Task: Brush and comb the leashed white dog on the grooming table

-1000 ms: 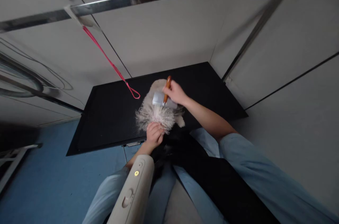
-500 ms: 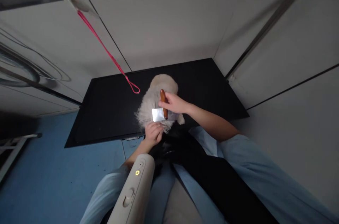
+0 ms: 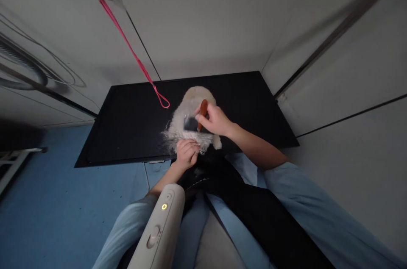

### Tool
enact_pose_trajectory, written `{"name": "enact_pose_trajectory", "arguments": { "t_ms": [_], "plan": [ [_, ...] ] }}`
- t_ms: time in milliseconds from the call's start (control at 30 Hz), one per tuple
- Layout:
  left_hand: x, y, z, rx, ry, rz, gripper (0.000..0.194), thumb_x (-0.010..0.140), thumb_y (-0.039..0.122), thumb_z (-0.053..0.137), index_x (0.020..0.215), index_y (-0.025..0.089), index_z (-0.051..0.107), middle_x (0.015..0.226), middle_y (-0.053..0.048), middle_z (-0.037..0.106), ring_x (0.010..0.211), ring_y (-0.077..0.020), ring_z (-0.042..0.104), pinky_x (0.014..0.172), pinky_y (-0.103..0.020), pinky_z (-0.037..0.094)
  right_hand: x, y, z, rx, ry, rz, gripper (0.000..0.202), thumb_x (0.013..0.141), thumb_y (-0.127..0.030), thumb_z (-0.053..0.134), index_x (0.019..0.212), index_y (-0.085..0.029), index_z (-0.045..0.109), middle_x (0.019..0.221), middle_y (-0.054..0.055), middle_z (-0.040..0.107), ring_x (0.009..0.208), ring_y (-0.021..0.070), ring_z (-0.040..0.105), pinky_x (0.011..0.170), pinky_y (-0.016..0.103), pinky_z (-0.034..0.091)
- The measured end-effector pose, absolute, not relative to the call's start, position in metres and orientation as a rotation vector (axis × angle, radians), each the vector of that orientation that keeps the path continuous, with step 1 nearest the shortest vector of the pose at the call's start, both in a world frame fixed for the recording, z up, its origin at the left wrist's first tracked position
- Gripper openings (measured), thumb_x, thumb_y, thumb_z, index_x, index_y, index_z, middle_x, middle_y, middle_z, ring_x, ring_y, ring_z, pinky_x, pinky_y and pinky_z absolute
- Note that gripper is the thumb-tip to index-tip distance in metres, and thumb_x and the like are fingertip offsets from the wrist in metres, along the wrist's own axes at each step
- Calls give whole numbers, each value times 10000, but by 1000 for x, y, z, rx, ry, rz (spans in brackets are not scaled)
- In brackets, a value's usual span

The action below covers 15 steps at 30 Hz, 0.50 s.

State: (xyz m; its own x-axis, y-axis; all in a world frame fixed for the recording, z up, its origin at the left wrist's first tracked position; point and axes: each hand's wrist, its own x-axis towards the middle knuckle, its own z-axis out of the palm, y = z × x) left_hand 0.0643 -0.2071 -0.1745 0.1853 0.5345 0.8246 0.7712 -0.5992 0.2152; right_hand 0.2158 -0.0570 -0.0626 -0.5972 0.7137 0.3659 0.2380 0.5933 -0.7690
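Observation:
A small dog with pale, fluffy fur is on the black table, close to its front edge. In my right hand is a slicker brush, gripped by its brown wooden handle. The brush's flat metal head lies over the fur on the dog's near side. My left hand is closed at the ends of the long hair nearest me, with strands sticking out around the fingers. The brush's pins are hidden, and so is the dog's face.
The black table stands against pale wall panels. A pink loop leash hangs from a metal bar above its left part. A light-coloured device with switches rises in front of my body. A grey hose runs at far left.
My right hand and the brush have moved up and slightly right, away from my left hand, and the brush head has tilted. My left hand stays at the fur. The camera view has shifted slightly.

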Motion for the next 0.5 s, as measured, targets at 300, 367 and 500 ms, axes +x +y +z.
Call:
{"name": "enact_pose_trajectory", "arguments": {
  "t_ms": [300, 367, 500],
  "plan": [
    [64, -210, -177, -2190, -1333, -1359, 135, 888, 175, 518, 823, 211, 631, 769, -41, 729, 843, -213, 694, 765, -377, 437, 224, -46, -70, -800, -1993, 887, 239, 907, -412, 567, 1037, -211, 570, 833, 31, 646, 741, 175, 626, 699, 340, 534],
    [64, -209, -176, -2175, -1336, -1383, 138, 888, 166, 514, 828, 210, 630, 775, -43, 729, 856, -215, 696, 770, -378, 438, 223, -48, -72, -835, -2001, 884, 229, 892, -411, 585, 998, -209, 573, 795, 23, 640, 699, 169, 615, 677, 335, 530],
    [64, -210, -175, -2170, -1345, -1397, 135, 893, 160, 516, 841, 209, 630, 769, -41, 724, 847, -213, 697, 774, -377, 436, 223, -51, -72, -915, -1867, 773, 235, 908, -411, 558, 1025, -208, 560, 799, 33, 649, 720, 178, 626, 685, 330, 520]
  ]
}}
